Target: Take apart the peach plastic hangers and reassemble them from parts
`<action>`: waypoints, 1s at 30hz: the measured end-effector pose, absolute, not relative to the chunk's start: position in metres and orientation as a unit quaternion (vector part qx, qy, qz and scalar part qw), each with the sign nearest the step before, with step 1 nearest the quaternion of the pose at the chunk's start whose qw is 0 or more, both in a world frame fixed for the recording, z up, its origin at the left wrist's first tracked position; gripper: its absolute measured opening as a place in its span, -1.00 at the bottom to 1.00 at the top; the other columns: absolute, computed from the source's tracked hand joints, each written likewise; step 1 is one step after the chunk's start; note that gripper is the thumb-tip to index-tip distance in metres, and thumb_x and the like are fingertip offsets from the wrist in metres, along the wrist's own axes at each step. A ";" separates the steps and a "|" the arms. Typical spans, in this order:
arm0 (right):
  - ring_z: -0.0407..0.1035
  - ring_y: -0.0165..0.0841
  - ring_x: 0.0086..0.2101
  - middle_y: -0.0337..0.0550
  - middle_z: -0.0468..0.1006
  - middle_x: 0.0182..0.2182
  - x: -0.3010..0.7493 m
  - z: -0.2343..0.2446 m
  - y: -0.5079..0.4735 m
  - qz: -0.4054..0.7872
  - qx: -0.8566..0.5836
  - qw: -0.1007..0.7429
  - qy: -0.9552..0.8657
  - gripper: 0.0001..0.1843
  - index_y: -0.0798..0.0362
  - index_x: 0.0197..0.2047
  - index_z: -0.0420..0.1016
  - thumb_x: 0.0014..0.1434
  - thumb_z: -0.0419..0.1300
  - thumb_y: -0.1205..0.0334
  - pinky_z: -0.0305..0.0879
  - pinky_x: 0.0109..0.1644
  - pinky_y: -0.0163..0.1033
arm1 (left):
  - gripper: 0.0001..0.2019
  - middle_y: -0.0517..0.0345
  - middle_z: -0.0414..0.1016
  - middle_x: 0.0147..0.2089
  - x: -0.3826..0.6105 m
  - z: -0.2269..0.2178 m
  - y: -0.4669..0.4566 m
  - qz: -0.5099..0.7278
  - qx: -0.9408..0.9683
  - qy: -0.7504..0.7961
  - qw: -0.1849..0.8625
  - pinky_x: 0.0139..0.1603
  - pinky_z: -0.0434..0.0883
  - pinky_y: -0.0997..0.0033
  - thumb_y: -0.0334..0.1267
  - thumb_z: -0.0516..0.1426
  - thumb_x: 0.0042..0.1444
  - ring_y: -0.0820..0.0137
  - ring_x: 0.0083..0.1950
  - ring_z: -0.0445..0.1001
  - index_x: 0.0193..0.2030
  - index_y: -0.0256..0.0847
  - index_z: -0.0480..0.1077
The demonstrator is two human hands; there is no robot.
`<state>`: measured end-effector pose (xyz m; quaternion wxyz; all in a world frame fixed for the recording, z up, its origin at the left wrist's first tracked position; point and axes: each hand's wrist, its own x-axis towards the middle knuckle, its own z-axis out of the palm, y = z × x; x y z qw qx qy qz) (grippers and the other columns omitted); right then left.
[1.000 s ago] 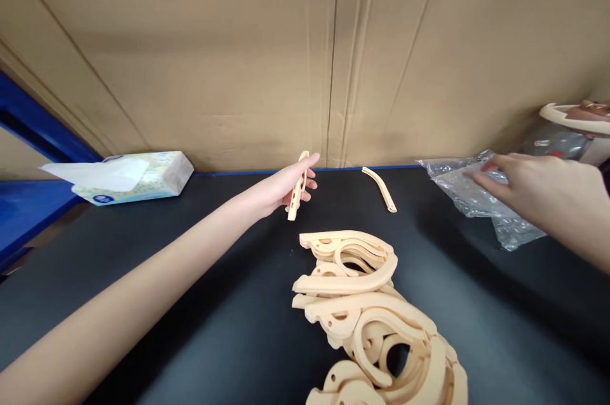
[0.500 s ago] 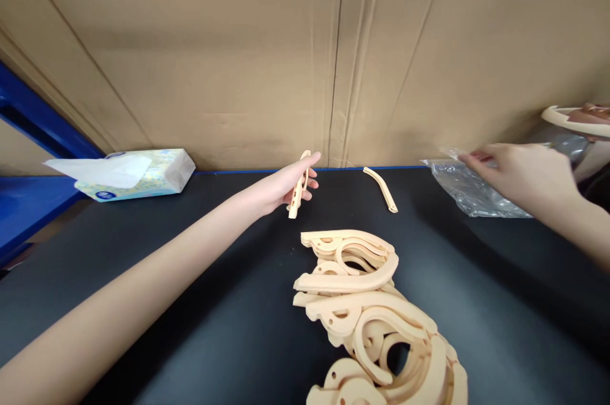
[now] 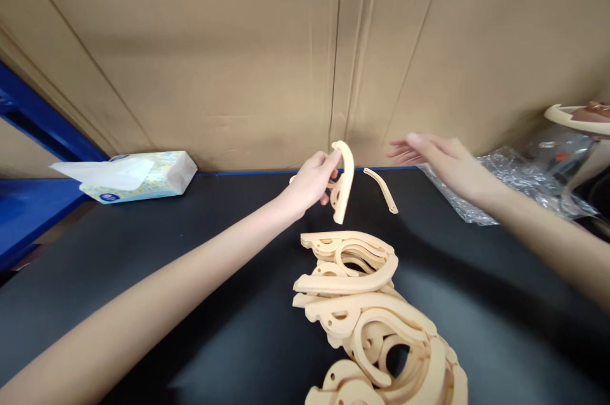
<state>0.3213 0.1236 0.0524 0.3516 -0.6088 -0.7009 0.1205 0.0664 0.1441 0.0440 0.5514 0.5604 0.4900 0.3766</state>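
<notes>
My left hand [image 3: 312, 181] is closed on a beige folding hanger [image 3: 347, 184], held up near the back edge of the table. Part of the hanger is hidden behind the fingers. To its right a single curved beige hanger arm [image 3: 381, 190] lies on the black surface. My right hand [image 3: 441, 160] is in the air beyond that arm, fingers stretched out and slightly smeared, holding nothing. Below both hands, several more folded beige hangers [image 3: 352, 300] lie overlapped in a pile that runs off the bottom of the view.
A clear plastic bag [image 3: 519, 179] lies crumpled at the right, with a brown and cream object [image 3: 584, 117] behind it. At the left stands a tissue pack [image 3: 162, 173] beside a blue metal frame [image 3: 42, 116]. Cardboard [image 3: 229, 61] walls off the black table [image 3: 229, 341].
My left hand has moved right with the hanger, which now shows its curved side. My right hand has come away from the plastic bag, leftward, and its fingers have spread.
</notes>
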 end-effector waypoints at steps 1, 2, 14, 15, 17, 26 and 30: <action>0.50 -0.22 -0.09 0.04 0.61 -0.09 0.304 0.059 0.123 0.213 -0.571 0.382 -0.694 -0.41 0.10 -0.06 0.53 0.31 -0.05 -0.23 0.36 0.09 -0.11 | -0.64 0.26 0.20 -0.45 0.072 0.046 0.141 0.379 0.575 0.480 0.543 -0.74 0.11 0.63 -0.07 -0.03 0.37 0.59 -0.60 0.21 -0.43 -0.19 0.18; 0.52 -0.23 -0.16 0.02 0.62 -0.13 0.287 0.063 0.123 0.281 -0.539 0.386 -0.694 -0.43 0.09 -0.10 0.53 0.27 0.01 -0.25 0.42 -0.01 -0.12 | -0.67 0.26 0.21 -0.43 0.077 0.048 0.138 0.381 0.589 0.471 0.535 -0.73 0.15 0.63 -0.15 -0.03 0.38 0.58 -0.59 0.23 -0.43 -0.20 0.18; 0.41 -0.32 -0.37 -0.12 0.60 -0.26 0.254 0.081 0.134 0.041 -0.458 0.369 -0.808 -0.75 0.05 -0.08 0.55 0.28 0.15 0.12 0.22 -0.34 -0.24 | -0.77 0.24 0.27 -0.47 0.048 0.066 0.135 0.392 0.693 0.442 0.414 -0.56 0.17 0.59 -0.31 0.05 0.25 0.51 -0.48 0.25 -0.42 -0.22 0.41; 0.41 -0.30 -0.34 -0.10 0.59 -0.24 0.253 0.082 0.134 -0.042 -0.447 0.325 -0.832 -0.73 0.04 -0.04 0.53 0.32 0.08 0.16 0.17 -0.34 -0.24 | -0.74 0.26 0.22 -0.51 0.048 0.067 0.135 0.383 0.699 0.444 0.410 -0.57 0.13 0.56 -0.29 0.04 0.26 0.52 -0.53 0.19 -0.44 -0.22 0.41; 0.41 -0.24 -0.31 -0.01 0.57 -0.25 0.248 0.081 0.135 -0.166 -0.426 0.219 -0.862 -0.66 0.10 -0.02 0.51 0.37 -0.08 0.31 0.09 -0.35 -0.22 | -0.66 0.28 0.15 -0.56 0.050 0.067 0.136 0.367 0.712 0.443 0.403 -0.56 0.10 0.52 -0.25 -0.01 0.31 0.53 -0.59 0.10 -0.51 -0.22 0.33; 0.26 -0.35 -0.58 -0.18 0.42 -0.59 0.255 0.060 0.163 0.046 -0.512 0.216 -0.830 -0.89 0.07 -0.39 0.36 0.14 0.09 0.43 0.02 -0.46 -0.26 | -0.75 0.25 0.27 -0.51 0.071 0.040 0.144 0.333 0.762 0.487 0.268 -0.22 0.26 0.39 -0.24 0.00 0.36 0.34 -0.37 0.38 -0.37 -0.17 0.33; 0.26 -0.41 -0.64 -0.29 0.39 -0.62 0.272 0.066 0.173 0.153 -0.547 0.306 -0.764 -0.75 0.03 -0.28 0.31 0.36 -0.15 0.27 0.18 -0.50 -0.29 | -0.78 0.17 0.46 -0.30 0.072 0.022 0.163 0.281 0.764 0.515 0.269 -0.10 0.42 0.24 -0.16 0.09 0.32 0.38 -0.25 0.46 -0.24 -0.28 0.41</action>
